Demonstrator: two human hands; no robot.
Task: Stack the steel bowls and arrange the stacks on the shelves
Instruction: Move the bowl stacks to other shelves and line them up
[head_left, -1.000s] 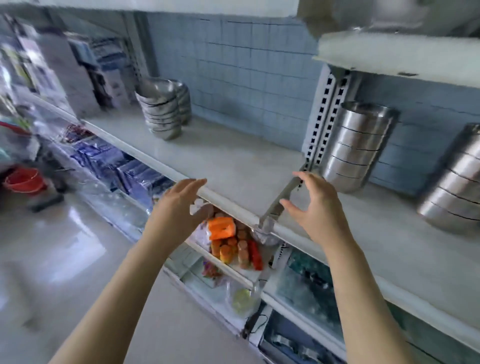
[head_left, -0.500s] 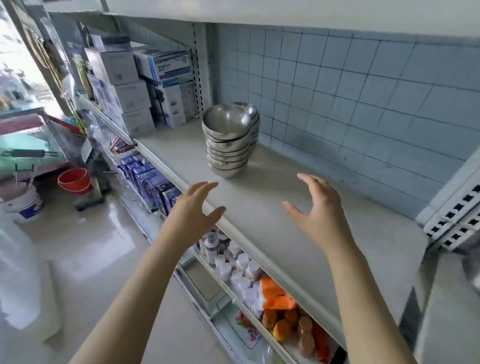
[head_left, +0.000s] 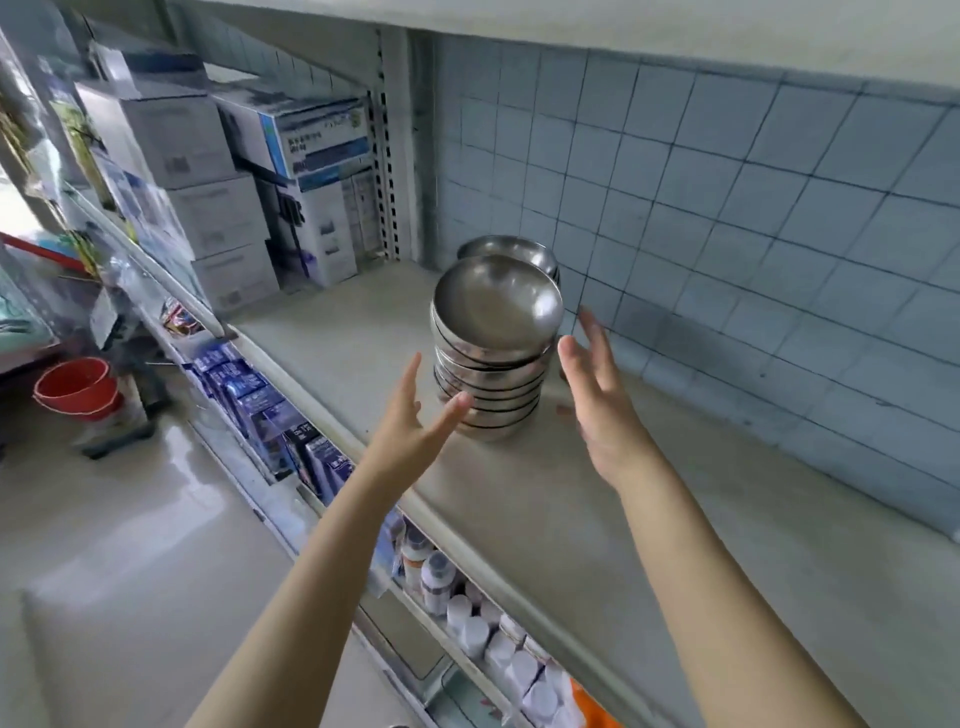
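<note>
Standing toward the back edge of the pale grey shelf (head_left: 597, 545), a tall stack of shiny round steel bowls (head_left: 493, 364) is flanked by two bare hands. The left hand (head_left: 410, 434) is held at its left side, the right hand (head_left: 597, 405) at its right; fingers on both are spread wide and straight, nothing gripped. Contact with the steel cannot be told. A second steel bowl stack (head_left: 511, 248) is seen just behind, by the blue tiled wall (head_left: 727, 234).
</note>
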